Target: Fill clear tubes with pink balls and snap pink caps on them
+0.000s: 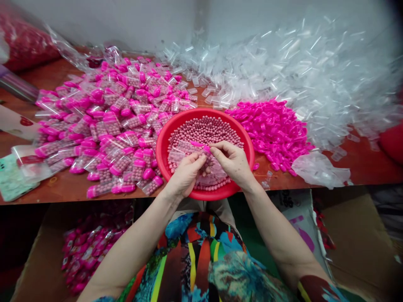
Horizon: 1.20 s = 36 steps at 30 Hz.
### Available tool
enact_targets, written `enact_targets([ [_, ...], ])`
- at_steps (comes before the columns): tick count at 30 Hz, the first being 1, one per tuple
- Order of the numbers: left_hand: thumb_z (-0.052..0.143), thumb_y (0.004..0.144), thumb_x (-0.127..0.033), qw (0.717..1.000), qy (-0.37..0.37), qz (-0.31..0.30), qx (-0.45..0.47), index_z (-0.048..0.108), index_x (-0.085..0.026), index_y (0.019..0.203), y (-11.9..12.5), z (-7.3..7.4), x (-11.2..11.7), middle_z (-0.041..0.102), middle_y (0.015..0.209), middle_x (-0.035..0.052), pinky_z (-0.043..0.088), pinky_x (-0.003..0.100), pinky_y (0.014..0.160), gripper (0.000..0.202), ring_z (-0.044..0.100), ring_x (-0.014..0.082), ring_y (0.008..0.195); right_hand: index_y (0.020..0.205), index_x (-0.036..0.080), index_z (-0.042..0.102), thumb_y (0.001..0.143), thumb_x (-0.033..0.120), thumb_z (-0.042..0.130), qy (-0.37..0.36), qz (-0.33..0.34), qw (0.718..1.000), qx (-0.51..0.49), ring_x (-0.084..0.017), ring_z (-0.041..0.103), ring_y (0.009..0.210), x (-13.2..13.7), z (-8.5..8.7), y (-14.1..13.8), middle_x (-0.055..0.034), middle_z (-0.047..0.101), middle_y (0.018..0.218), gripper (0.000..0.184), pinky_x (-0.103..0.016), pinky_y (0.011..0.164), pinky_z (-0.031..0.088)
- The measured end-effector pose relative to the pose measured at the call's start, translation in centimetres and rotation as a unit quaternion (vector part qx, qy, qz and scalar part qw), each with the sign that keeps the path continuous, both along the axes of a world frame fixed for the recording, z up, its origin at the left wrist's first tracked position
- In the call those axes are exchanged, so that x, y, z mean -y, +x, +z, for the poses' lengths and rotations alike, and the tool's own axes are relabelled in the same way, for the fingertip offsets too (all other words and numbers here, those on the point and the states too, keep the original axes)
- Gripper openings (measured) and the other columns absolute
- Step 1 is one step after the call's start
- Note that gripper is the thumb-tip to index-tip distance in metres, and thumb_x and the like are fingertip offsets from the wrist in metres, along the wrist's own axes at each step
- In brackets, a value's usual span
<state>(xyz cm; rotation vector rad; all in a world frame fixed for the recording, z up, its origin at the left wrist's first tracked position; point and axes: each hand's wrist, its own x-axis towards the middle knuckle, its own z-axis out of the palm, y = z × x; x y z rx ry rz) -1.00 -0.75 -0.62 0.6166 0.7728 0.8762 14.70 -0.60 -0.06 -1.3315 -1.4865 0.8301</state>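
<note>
Item, left hand: mine, over the near middle of the bowl; thumb and fingers curled inward. Whether they grasp a clear container is hidden; I cannot tell.

Item, right hand: mine, over the bowl's right half; thumb and forefinger pinch a pink cap.

Step in hand, by my judgement: working the cap onto a small clear container. Next move, as I judge it, calls for a firm hold on the left and straight pressure from the right fingers.

Position of cap: at my right fingertips, just beyond the left thumb, above the beads.

Item, red bowl: at the near edge of the tabletop; contains the pale pink beads, with clear containers lying on them left of my fingers.

Item, crumpled clear bag: near edge, right.

Item, heap of loose pink caps: right, just beside the bowl.

Item, heap of bead-filled, pink-capped containers: left, many, lying at all angles.

Item, heap of clear empties: far right, piled toward the wall.
</note>
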Motion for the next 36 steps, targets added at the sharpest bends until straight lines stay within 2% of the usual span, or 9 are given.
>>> enact_targets([
  [7, 0.075, 0.080, -0.034, 1.000, 0.004, -0.024, -0.002, 0.069, -0.014, 0.088, -0.1, 0.4, 0.1, 0.065, 0.077, 0.0027, 0.036, 0.021, 0.052, 0.022, 0.057, 0.0100, 0.061, 0.093, 0.021, 0.073, 0.092, 0.026, 0.062, 0.035, 0.032, 0.998, 0.043, -0.017, 0.066, 0.085, 0.0, 0.2, 0.1, -0.0020, 0.072, 0.088, 0.012, -0.031, 0.079, 0.051],
  [14, 0.076, 0.079, -0.037, 1.000, 0.011, -0.005, -0.013, 0.069, -0.013, 0.087, -0.1, 0.4, 0.3, 0.063, 0.075, 0.0029, 0.034, 0.021, 0.050, 0.026, 0.055, 0.0089, 0.059, 0.094, 0.023, 0.072, 0.093, 0.024, 0.061, 0.062, 0.070, 0.991, 0.091, -0.017, 0.066, 0.083, 0.1, 0.5, 0.8, -0.0020, 0.072, 0.087, 0.012, -0.031, 0.078, 0.052],
  [18, 0.077, 0.079, -0.039, 0.999, 0.011, 0.023, -0.026, 0.066, -0.014, 0.087, 0.0, 0.1, 0.6, 0.060, 0.073, 0.0005, 0.036, 0.019, 0.050, 0.028, 0.052, 0.0069, 0.056, 0.101, 0.021, 0.071, 0.096, 0.021, 0.054, 0.114, 0.103, 0.978, 0.138, -0.019, 0.067, 0.095, 0.6, 0.9, 0.1, -0.0069, 0.071, 0.097, 0.017, -0.035, 0.087, 0.053],
  [24, 0.078, 0.078, -0.041, 0.998, 0.034, 0.048, -0.021, 0.065, -0.014, 0.090, 0.1, -0.1, 1.0, 0.057, 0.071, -0.0026, 0.040, 0.018, 0.053, 0.032, 0.049, 0.0057, 0.056, 0.107, 0.017, 0.070, 0.097, 0.023, 0.051, 0.148, 0.038, 0.972, 0.176, -0.022, 0.066, 0.103, 2.3, 1.5, -1.4, -0.0116, 0.072, 0.105, 0.022, -0.041, 0.093, 0.052],
  [27, 0.079, 0.077, -0.041, 0.998, 0.047, 0.031, -0.015, 0.065, -0.014, 0.091, -0.2, 0.1, 1.0, 0.059, 0.070, -0.0016, 0.037, 0.018, 0.052, 0.033, 0.050, 0.0060, 0.056, 0.095, 0.019, 0.075, 0.099, 0.033, 0.052, 0.105, 0.041, 0.986, 0.120, -0.022, 0.068, 0.099, 1.9, 2.2, -0.7, -0.0089, 0.074, 0.100, 0.026, -0.040, 0.092, 0.052],
  [30, 0.078, 0.078, -0.039, 0.997, 0.058, -0.036, -0.028, 0.068, -0.014, 0.090, -0.4, 0.4, 1.1, 0.063, 0.069, -0.0001, 0.031, 0.018, 0.048, 0.030, 0.044, 0.0043, 0.051, 0.094, 0.020, 0.076, 0.099, 0.053, 0.049, -0.009, 0.049, 0.998, -0.031, -0.020, 0.070, 0.094, 0.2, 2.7, -0.3, -0.0068, 0.075, 0.095, 0.044, -0.036, 0.089, 0.055],
  [33, 0.077, 0.079, -0.037, 0.993, 0.059, -0.097, -0.041, 0.068, -0.013, 0.082, -0.6, 0.6, 1.1, 0.061, 0.065, -0.0003, 0.028, 0.019, 0.046, 0.026, 0.039, 0.0032, 0.047, 0.104, 0.019, 0.076, 0.094, 0.068, 0.046, -0.130, 0.109, 0.977, -0.130, -0.019, 0.071, 0.093, -1.7, 2.9, -0.7, -0.0070, 0.076, 0.094, 0.058, -0.035, 0.089, 0.056],
  [35, 0.077, 0.079, -0.035, 0.994, 0.047, -0.092, -0.036, 0.067, -0.013, 0.078, -0.6, 0.6, 1.0, 0.061, 0.065, 0.0000, 0.029, 0.018, 0.046, 0.025, 0.043, 0.0043, 0.050, 0.109, 0.019, 0.075, 0.094, 0.067, 0.047, -0.159, 0.156, 0.964, -0.148, -0.019, 0.071, 0.092, -2.1, 3.0, -1.0, -0.0070, 0.076, 0.095, 0.058, -0.035, 0.090, 0.057],
  [36, 0.077, 0.079, -0.034, 0.995, 0.038, -0.083, -0.029, 0.067, -0.013, 0.077, -0.6, 0.6, 0.9, 0.061, 0.066, 0.0003, 0.029, 0.018, 0.046, 0.024, 0.046, 0.0051, 0.052, 0.111, 0.019, 0.075, 0.095, 0.064, 0.048, -0.146, 0.158, 0.965, -0.149, -0.019, 0.071, 0.094, -2.0, 3.1, -0.9, -0.0068, 0.076, 0.096, 0.055, -0.035, 0.091, 0.056],
])
